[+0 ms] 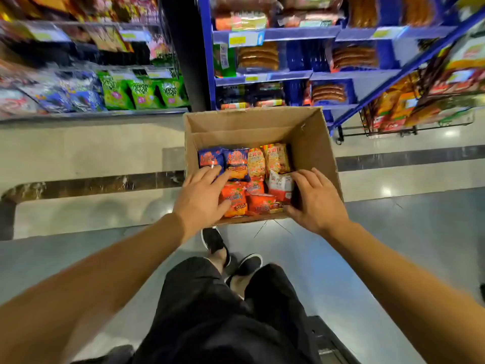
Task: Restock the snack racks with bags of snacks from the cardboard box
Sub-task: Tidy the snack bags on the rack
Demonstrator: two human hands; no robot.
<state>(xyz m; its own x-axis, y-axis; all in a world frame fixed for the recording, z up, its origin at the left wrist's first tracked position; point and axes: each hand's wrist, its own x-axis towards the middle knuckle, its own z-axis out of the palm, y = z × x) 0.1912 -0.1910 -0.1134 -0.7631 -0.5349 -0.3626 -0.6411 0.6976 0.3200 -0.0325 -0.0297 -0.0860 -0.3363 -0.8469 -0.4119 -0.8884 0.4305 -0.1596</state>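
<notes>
An open cardboard box (pixel 309 143) stands on the shop floor, holding blue bags (pixel 210 157), yellow bags (pixel 275 158), orange bags (pixel 235 198) and a red-and-white bag (pixel 280 186). My left hand (pixel 202 195) lies over the box's near left corner, fingers spread on the blue and orange bags. My right hand (pixel 315 198) reaches over the near right corner, fingers bent beside the red-and-white bag; whether it grips anything is unclear. The snack rack (pixel 91 114) with green bags (pixel 144 94) is at the left.
A blue shelf unit (pixel 262 35) with sausage packs rises behind the box. A wire rack (pixel 393 111) of orange packets stands to the right. My legs and black shoes (pixel 215 240) are just before the box. A dark object (pixel 325 342) sits at the lower right.
</notes>
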